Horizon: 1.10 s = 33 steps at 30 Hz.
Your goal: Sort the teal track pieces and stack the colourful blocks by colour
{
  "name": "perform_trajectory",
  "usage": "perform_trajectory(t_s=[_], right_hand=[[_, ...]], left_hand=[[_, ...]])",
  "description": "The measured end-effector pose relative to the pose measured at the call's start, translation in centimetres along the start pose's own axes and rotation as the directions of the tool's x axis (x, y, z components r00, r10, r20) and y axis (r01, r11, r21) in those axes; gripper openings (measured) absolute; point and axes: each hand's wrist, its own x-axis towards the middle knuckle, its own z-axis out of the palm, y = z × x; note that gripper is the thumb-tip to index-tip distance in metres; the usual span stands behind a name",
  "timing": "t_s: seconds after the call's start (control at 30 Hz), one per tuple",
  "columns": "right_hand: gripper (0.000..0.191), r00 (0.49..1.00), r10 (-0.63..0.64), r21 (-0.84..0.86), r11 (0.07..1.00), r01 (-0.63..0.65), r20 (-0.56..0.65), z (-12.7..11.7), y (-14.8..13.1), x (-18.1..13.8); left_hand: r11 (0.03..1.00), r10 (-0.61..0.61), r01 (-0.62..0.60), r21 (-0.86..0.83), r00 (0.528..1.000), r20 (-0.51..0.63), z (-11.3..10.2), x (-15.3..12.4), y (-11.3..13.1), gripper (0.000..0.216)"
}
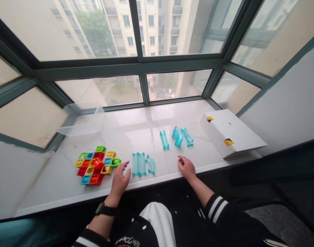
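Observation:
My left hand (pixel 120 179) rests near the front of the sill, fingers spread and holding nothing. Just beyond its fingertips is a green block (pixel 116 162), at the right end of a cluster of hollow toy blocks (pixel 96 164) in red, yellow, blue and green. To the right of that hand lie two straight clear turquoise track pieces (pixel 138 164) and a curved track piece (pixel 151 164). My right hand (pixel 187 168) is lower right of these, loosely bent and empty. Farther back are a stack of curved tracks (pixel 177 136) and straight tracks (pixel 164 140) (pixel 187 137) on either side.
A clear plastic bin (pixel 81 120) stands at the back left of the white sill (pixel 131 120). At the right is a white box (pixel 234 132) with yellow-and-black tabs. Green-framed windows (pixel 144 67) enclose the back and sides.

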Motion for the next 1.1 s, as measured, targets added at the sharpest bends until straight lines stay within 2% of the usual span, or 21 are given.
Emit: perform_trajectory(t_s=[0.1,0.2,0.33,0.43,0.57,0.73,0.87,1.1], right_hand=[[0.034,0.999,-0.024,-0.054,0.998,0.025,0.021,1.2,-1.4,0.1],[0.033,0.995,-0.064,-0.033,0.997,0.066,0.075,2.3,-3.1,-0.4],[0.037,0.968,-0.22,0.068,0.975,0.213,0.12,3.9,-5.9,-1.3],[0.041,0.926,-0.346,0.115,0.937,0.331,0.15,5.0,-8.1,-1.9],[0.043,0.881,-0.418,0.084,0.908,0.41,0.219,6.3,-9.9,-2.6],[0.054,0.842,-0.466,0.018,0.877,0.48,0.272,7.7,-10.4,-3.2],[0.059,0.833,-0.458,-0.013,0.874,0.485,0.31,8.0,-10.8,-3.4],[0.059,0.782,-0.493,-0.028,0.839,0.543,0.381,7.7,-12.3,-3.4]], left_hand=[[1.0,0.013,-0.013,0.026,1.0,0.026,1.0,-2.1,-1.3,0.047],[0.996,0.04,-0.045,0.08,0.997,0.066,2.4,-3.3,-1.4,0.047],[0.986,0.039,-0.056,0.159,0.993,0.108,3.6,-3.6,-1.0,0.045],[0.973,0.021,-0.047,0.227,0.993,0.117,3.7,-3.3,-0.9,0.043],[0.956,-0.035,-0.005,0.295,0.991,0.13,3.1,-3.0,-1.0,0.043],[0.986,-0.065,0.044,0.162,0.99,0.128,2.5,-2.9,-1.8,0.045],[0.996,-0.091,0.088,0.034,0.989,0.113,2.1,-3.1,-2.1,0.046],[0.987,-0.136,0.145,-0.065,0.982,0.132,2.0,-3.5,-0.9,0.049]])
